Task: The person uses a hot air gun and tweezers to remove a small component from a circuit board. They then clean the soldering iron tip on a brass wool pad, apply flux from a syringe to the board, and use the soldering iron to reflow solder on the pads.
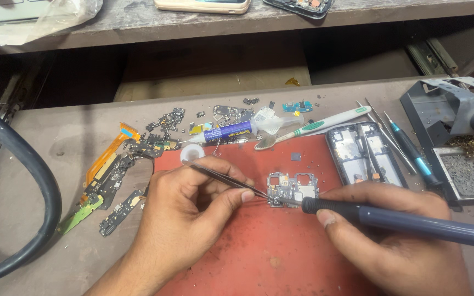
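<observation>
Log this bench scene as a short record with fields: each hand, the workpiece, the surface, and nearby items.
left hand: holds thin tweezers, tips at the circuit board
right hand: holds a dark soldering iron, tip at the same board
workpiece: small phone circuit board, flat on the mat
surface: red mat on a grey bench
left of mat: flex cables and small boards
behind mat: blue syringe tube, white-green toothbrush
right of mat: phone frame, iron stand

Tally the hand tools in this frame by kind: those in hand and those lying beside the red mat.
Thin metal tweezers, left hand: 1
Dark-handled soldering iron, right hand: 1
White-and-green toothbrush: 1
Blue-handled screwdriver: 1
Total: 4
</observation>
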